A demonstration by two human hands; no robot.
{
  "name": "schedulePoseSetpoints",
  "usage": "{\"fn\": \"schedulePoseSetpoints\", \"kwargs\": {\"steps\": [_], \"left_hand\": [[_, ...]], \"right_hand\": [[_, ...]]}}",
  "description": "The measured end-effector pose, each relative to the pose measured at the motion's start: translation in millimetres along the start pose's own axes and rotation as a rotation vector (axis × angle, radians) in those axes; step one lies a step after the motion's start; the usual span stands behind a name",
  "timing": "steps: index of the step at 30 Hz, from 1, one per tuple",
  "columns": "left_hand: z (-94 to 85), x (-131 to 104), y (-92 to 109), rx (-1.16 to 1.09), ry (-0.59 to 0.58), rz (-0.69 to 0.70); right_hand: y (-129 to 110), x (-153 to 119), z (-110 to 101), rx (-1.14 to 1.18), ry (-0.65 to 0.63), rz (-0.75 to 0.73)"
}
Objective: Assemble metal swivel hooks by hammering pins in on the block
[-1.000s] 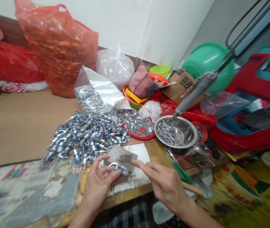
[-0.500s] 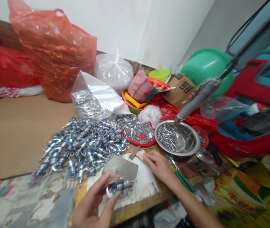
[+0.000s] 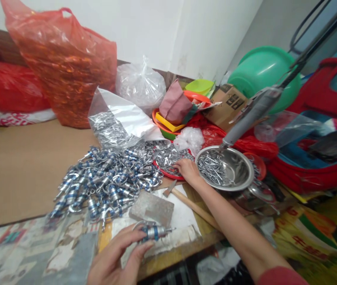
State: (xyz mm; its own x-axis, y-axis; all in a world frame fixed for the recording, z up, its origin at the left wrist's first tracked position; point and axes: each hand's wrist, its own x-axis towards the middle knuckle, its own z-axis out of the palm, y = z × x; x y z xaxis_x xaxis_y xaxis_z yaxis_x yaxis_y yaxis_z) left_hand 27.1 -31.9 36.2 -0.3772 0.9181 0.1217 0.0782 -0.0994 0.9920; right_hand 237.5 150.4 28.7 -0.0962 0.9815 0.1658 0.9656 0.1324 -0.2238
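Note:
My left hand (image 3: 121,253) pinches a silvery metal fitting (image 3: 153,232) with blue bands, a ring at one end and a thin pin at the other. It is held just in front of a grey metal block (image 3: 152,208) lying on white paper. My right hand (image 3: 188,170) reaches into a red tray (image 3: 168,174) of small shiny metal pieces (image 3: 168,156), fingers bent together among them. What its fingertips hold, if anything, is too small to make out. Below that hand lies a hammer (image 3: 190,204) with a wooden handle.
A heap of similar fittings (image 3: 109,182) spreads left of the block. A steel bowl (image 3: 242,174) of metal pins stands right of the tray, beneath a grey-handled rod (image 3: 248,114). Behind are a clear bag (image 3: 112,126) of metal parts and a large red bag (image 3: 76,75).
My right hand has let go of the hammer handle and moved up and forward into the red tray. My left hand still holds the fitting, nearly in place.

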Motion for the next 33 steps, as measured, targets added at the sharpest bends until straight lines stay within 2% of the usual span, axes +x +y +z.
{"fn": "schedulePoseSetpoints", "kwargs": {"steps": [3,5,7,9,11,16,21,24,27,30,33], "left_hand": [[-1.1,15,-9,0.159,-0.175,-0.124],[-1.0,23,-13,0.176,-0.206,-0.166],[-0.7,26,-14,0.173,-0.196,-0.160],[-0.4,25,-13,0.154,-0.203,-0.112],[-0.5,24,-12,0.143,-0.216,-0.048],[-1.5,22,-10,0.137,-0.245,0.049],[-3.4,20,-10,0.131,-0.315,0.084],[-4.4,18,-9,0.113,-0.348,0.037],[-5.5,17,-6,0.078,-0.316,-0.098],[-6.5,18,-4,-0.022,-0.282,-0.235],[-7.7,20,-4,-0.032,-0.273,-0.216]], "right_hand": [[-19,-27,-17,0.067,0.031,-0.054],[-41,-56,-25,0.153,0.006,-0.156],[-63,-86,-30,0.333,-0.057,-0.370],[-81,-109,-33,0.379,-0.083,-0.479],[-91,-122,-36,0.342,-0.076,-0.535],[-94,-123,-43,0.279,-0.052,-0.611],[-93,-124,-46,0.309,-0.081,-0.612],[-93,-129,-47,0.312,-0.097,-0.588],[-91,-137,-45,0.401,-0.086,-0.533],[-87,-147,-35,0.500,0.044,-0.557],[-81,-154,-25,0.402,0.229,-0.736]]}}
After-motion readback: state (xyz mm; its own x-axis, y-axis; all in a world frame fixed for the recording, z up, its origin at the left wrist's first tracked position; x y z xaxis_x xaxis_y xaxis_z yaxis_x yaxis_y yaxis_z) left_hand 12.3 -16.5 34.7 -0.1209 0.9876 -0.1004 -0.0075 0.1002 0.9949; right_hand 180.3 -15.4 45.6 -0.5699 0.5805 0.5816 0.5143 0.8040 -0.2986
